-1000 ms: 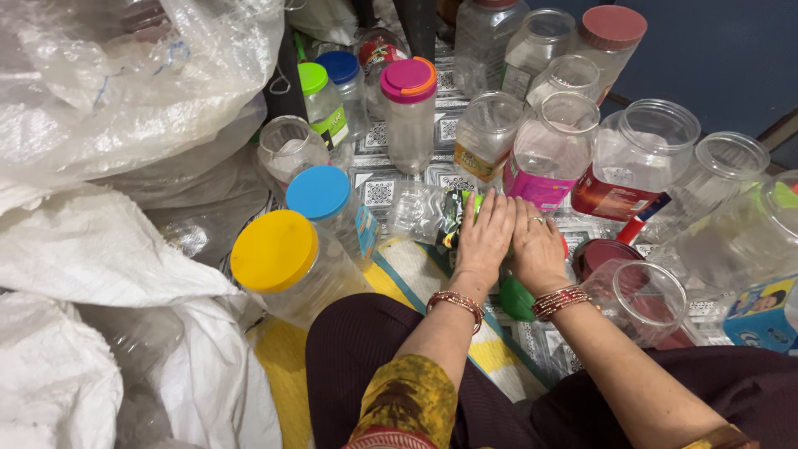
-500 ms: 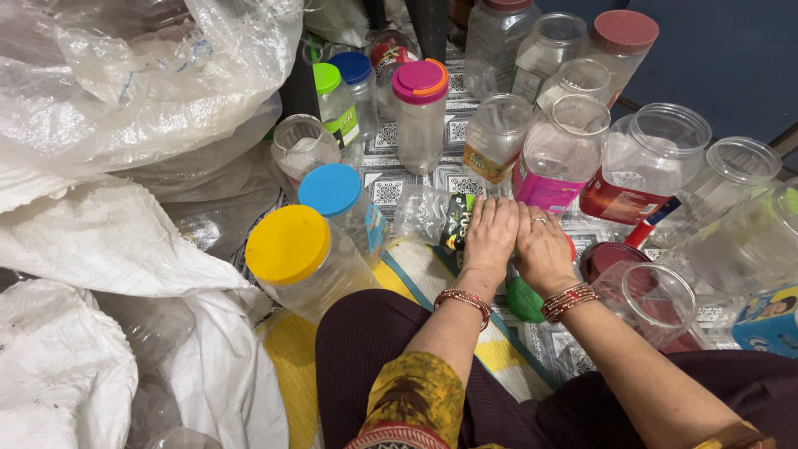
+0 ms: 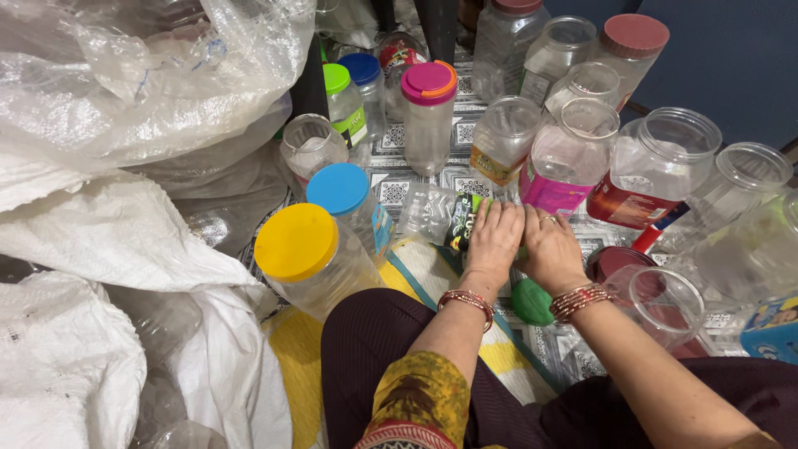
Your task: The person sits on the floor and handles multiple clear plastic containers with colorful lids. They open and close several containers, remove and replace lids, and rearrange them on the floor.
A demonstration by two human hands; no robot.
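Both my hands rest side by side, palms down, on a crushed clear plastic bottle [image 3: 431, 213] with a green and black label that lies on the patterned floor mat in front of my knees. My left hand [image 3: 496, 239] covers the labelled end, its fingers curled over it. My right hand [image 3: 551, 248], with a ring and bangles, presses next to it. The part of the bottle under my hands is hidden. A green lid [image 3: 532, 302] lies just below my right wrist.
Clear jars crowd around: a yellow-lidded jar [image 3: 297, 243] and a blue-lidded jar [image 3: 338, 189] at left, a pink-lidded one [image 3: 429, 83] behind, and open jars [image 3: 657, 298] at right. A dark red lid [image 3: 613, 259] lies nearby. Plastic bags [image 3: 125, 75] and white sacks [image 3: 100, 241] fill the left.
My hands stay on the crushed bottle; the fingers have curled in from flat. The view has shifted slightly.
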